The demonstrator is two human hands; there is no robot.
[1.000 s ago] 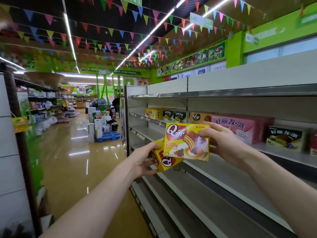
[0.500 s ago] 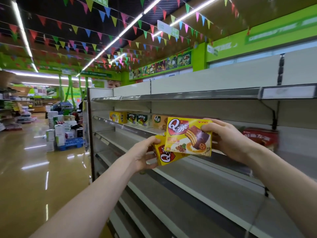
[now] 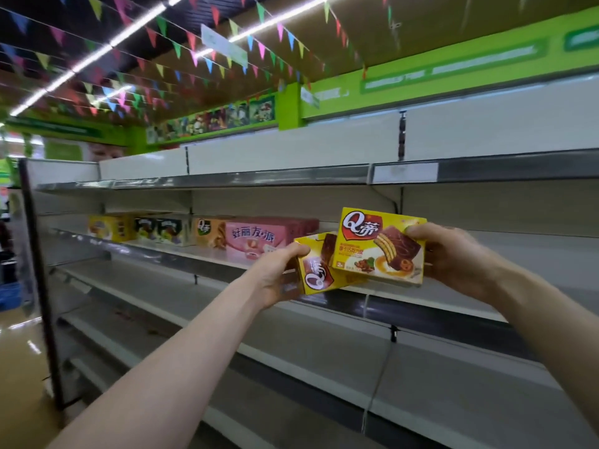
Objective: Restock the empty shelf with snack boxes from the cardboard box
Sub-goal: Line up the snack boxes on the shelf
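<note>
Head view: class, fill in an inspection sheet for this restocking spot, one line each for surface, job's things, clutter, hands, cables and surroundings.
Surface: shelf, pale board with a dark front rail; more shelves below.
Job's things: tilted yellow box and upright yellow box, both held in front of the shelf; cardboard box not in view.
Clutter: nothing seen.
Hands: left hand grips the tilted yellow box; right hand grips the upright yellow box.
Cables: thin dark line down the lower shelves; cannot tell if a wire.
Surroundings: pink box and other boxes stocked further left; bunting under the ceiling; glossy floor.
</note>
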